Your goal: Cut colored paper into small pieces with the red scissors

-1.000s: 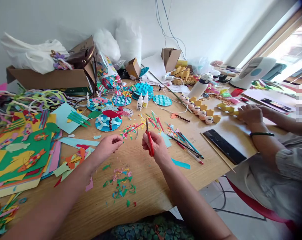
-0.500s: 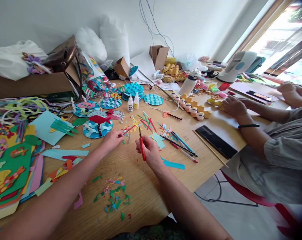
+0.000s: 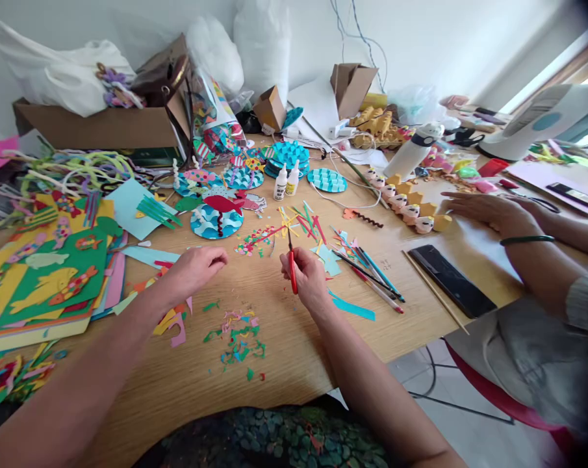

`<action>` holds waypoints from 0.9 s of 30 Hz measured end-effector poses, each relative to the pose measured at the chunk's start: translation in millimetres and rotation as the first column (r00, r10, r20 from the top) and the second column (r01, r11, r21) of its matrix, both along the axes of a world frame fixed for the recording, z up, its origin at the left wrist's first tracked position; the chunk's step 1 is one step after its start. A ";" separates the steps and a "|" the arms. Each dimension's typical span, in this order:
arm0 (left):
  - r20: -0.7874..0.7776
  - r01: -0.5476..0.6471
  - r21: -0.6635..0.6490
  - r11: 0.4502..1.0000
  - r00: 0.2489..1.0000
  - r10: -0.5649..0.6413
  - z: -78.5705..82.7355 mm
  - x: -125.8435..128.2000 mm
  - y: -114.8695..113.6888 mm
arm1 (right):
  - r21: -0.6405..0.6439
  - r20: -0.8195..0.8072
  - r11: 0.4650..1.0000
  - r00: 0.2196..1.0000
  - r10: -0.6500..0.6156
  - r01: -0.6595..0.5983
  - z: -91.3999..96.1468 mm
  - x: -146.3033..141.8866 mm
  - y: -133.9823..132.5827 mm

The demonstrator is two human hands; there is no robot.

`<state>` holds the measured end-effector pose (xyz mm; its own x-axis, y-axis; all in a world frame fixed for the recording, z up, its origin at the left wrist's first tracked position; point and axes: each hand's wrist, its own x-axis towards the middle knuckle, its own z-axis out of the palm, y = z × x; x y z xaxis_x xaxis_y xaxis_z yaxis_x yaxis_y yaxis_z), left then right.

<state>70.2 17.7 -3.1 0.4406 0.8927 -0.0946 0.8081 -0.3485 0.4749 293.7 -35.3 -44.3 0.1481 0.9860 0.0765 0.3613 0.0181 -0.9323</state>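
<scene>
Fingers of the right hand [image 3: 309, 281] wrap tight around the scissors [image 3: 292, 263], held just over the table [image 3: 298, 354] with the sharp tips pointing away, and the left hand [image 3: 196, 265] sits near with fingers curled, maybe pinching something tiny, so a slip could poke it.

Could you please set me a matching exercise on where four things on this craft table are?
1 scissors
2 glue bottles
3 paper scraps
4 black slab

A by the co-worker's forearm
B in the right hand
C upright beside the blue discs
D strewn on the table

Pairs: 1-B, 2-C, 3-D, 4-A
</scene>
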 end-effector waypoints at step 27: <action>0.194 -0.194 -0.115 0.974 0.958 0.214 -26.2 -28.3 -74.7 | -0.006 0.176 0.996 0.980 0.091 -0.091 -1.4 -10.5 -3.5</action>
<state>41.9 -57.0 -29.3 0.2688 0.9569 -0.1096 0.7402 -0.1324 0.6592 283.2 -38.8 -45.7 0.0420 0.9946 0.0950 0.5162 0.0598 -0.8544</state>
